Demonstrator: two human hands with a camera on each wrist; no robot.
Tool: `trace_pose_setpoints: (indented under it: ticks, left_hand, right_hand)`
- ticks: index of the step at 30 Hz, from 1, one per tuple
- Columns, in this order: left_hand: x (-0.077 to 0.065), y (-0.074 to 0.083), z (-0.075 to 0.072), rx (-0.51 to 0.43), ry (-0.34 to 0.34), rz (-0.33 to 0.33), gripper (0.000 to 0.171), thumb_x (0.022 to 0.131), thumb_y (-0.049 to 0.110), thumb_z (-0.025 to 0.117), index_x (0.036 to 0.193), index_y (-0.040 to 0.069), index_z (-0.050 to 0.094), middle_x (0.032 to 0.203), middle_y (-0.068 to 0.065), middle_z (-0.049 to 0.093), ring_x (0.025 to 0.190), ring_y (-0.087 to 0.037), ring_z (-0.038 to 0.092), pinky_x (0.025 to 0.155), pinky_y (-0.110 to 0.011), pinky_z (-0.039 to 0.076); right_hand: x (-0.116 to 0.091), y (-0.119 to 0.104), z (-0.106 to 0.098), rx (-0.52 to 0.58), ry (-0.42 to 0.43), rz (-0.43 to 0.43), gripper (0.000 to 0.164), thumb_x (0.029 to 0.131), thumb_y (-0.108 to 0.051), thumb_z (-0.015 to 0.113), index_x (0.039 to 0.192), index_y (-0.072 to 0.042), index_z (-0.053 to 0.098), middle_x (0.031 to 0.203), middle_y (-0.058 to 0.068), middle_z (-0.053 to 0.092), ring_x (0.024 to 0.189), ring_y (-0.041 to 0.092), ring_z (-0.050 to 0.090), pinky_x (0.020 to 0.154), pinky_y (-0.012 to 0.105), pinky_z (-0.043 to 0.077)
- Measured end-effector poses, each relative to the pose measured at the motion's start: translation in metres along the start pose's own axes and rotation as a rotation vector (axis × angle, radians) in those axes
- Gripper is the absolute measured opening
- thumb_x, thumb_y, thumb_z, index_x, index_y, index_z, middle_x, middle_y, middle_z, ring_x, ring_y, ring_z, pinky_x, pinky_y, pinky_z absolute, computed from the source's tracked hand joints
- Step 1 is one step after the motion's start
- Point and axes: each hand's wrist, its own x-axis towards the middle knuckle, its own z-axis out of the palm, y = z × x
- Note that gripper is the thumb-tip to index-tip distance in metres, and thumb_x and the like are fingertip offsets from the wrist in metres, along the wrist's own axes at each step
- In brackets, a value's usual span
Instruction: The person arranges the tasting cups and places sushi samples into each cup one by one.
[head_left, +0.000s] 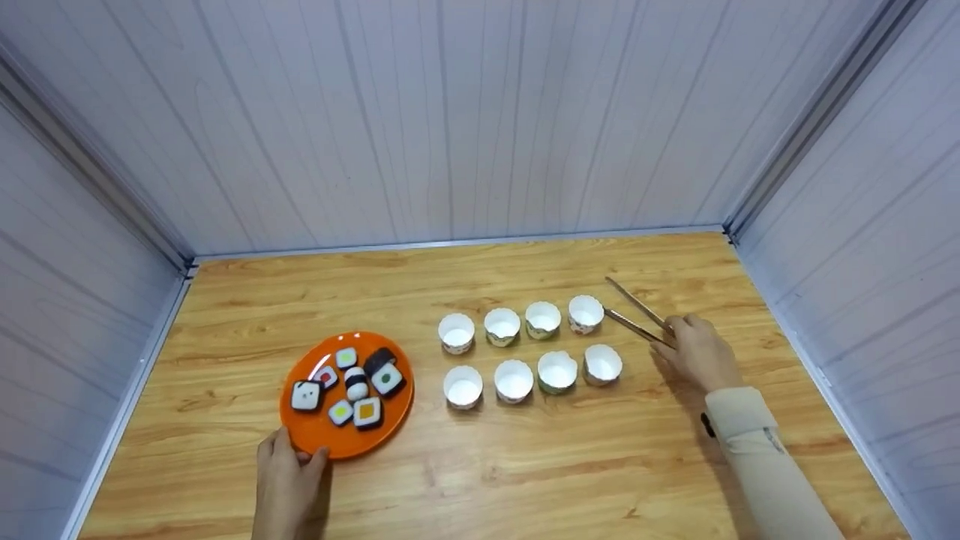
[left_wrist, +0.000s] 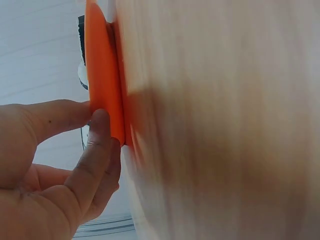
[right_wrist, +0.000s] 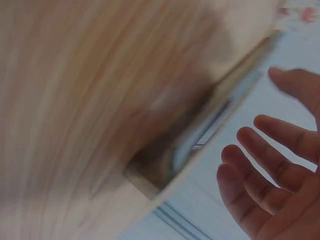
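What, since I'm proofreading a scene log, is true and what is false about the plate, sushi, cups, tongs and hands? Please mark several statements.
1. The left hand touches the orange plate. True.
2. The cups stand in two rows. True.
3. There are six cups. False: there are eight.
4. The sushi lies in the cups. False: it lies on the plate.
5. The right hand is at the tongs. True.
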Motion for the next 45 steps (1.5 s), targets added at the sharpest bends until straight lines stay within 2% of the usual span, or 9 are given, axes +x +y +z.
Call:
trace_pose_setpoints:
  ticks: [3,7,14,20,27,30,34,39,45]
  left_hand:
    - [0.0,-0.002,0.001,-0.012,-0.008,0.007,0.074,0.098,0.008,0.061,0.149,-0.02,0.014,0.149,-0.04,0.013,0.108,-0.039,0.048,0.09,-0.047,0.046]
    - [0.0,-0.002,0.001,-0.026,-0.019,-0.008,0.076,0.098,0.007,0.06,0.15,-0.019,0.011,0.15,-0.039,0.011,0.107,-0.038,0.049,0.089,-0.046,0.047]
    - [0.002,-0.003,-0.001,-0.041,-0.026,-0.016,0.076,0.099,0.007,0.059,0.151,-0.018,0.009,0.152,-0.038,0.011,0.108,-0.037,0.049,0.089,-0.046,0.048]
    - [0.002,-0.002,0.001,-0.057,-0.035,-0.034,0.077,0.1,0.008,0.058,0.152,-0.016,0.006,0.153,-0.038,0.008,0.108,-0.036,0.049,0.089,-0.045,0.048]
    - [0.002,-0.003,0.0,-0.054,-0.032,-0.019,0.076,0.1,0.008,0.058,0.152,-0.016,0.007,0.153,-0.038,0.01,0.108,-0.037,0.049,0.09,-0.046,0.047]
    - [0.002,-0.003,-0.001,-0.042,-0.04,-0.003,0.077,0.1,0.008,0.058,0.151,-0.018,0.007,0.153,-0.039,0.009,0.109,-0.038,0.049,0.091,-0.047,0.047]
    - [0.003,-0.001,-0.002,-0.036,-0.043,-0.014,0.077,0.099,0.007,0.058,0.15,-0.019,0.007,0.152,-0.039,0.009,0.108,-0.038,0.05,0.091,-0.047,0.048]
    - [0.004,0.0,-0.003,-0.038,-0.061,-0.049,0.076,0.1,0.007,0.057,0.151,-0.017,0.005,0.153,-0.038,0.008,0.109,-0.038,0.049,0.09,-0.046,0.048]
    - [0.005,-0.001,-0.005,-0.045,-0.09,-0.034,0.076,0.101,0.007,0.056,0.151,-0.017,0.005,0.152,-0.039,0.008,0.109,-0.038,0.049,0.091,-0.046,0.048]
  right_hand:
    - [0.01,0.005,0.006,-0.044,-0.095,0.019,0.046,0.091,-0.037,0.074,0.107,0.003,0.06,0.1,0.024,0.057,0.089,0.044,0.057,0.068,0.058,0.05]
    - [0.017,0.007,0.01,-0.077,-0.143,0.025,0.042,0.092,-0.039,0.072,0.096,0.001,0.058,0.096,0.023,0.057,0.083,0.043,0.057,0.065,0.058,0.049]
    - [0.019,0.006,0.012,-0.052,-0.163,0.029,0.042,0.097,-0.029,0.067,0.114,0.009,0.057,0.106,0.03,0.057,0.09,0.048,0.059,0.069,0.06,0.051]
    - [0.019,0.008,0.013,-0.054,-0.184,0.014,0.037,0.101,-0.022,0.06,0.111,0.013,0.054,0.102,0.03,0.054,0.09,0.047,0.057,0.072,0.059,0.051]
    - [0.019,0.007,0.007,0.008,-0.246,0.047,0.046,0.106,-0.02,0.047,0.126,0.021,0.043,0.115,0.039,0.046,0.104,0.054,0.051,0.085,0.062,0.046]
    - [0.018,0.004,0.001,0.012,-0.206,0.017,0.044,0.106,-0.018,0.048,0.125,0.022,0.042,0.111,0.038,0.048,0.099,0.052,0.054,0.079,0.061,0.049]
    - [0.015,-0.007,-0.008,0.004,-0.1,-0.05,0.04,0.105,-0.017,0.05,0.121,0.019,0.045,0.102,0.032,0.052,0.085,0.046,0.06,0.066,0.058,0.053]
    - [0.014,-0.029,-0.017,0.012,-0.017,-0.12,0.038,0.106,-0.021,0.049,0.122,0.013,0.045,0.104,0.028,0.052,0.076,0.042,0.061,0.059,0.057,0.052]
    - [0.009,-0.064,-0.028,0.017,0.034,-0.213,0.04,0.105,-0.023,0.053,0.128,0.01,0.047,0.108,0.023,0.053,0.071,0.034,0.059,0.055,0.051,0.051]
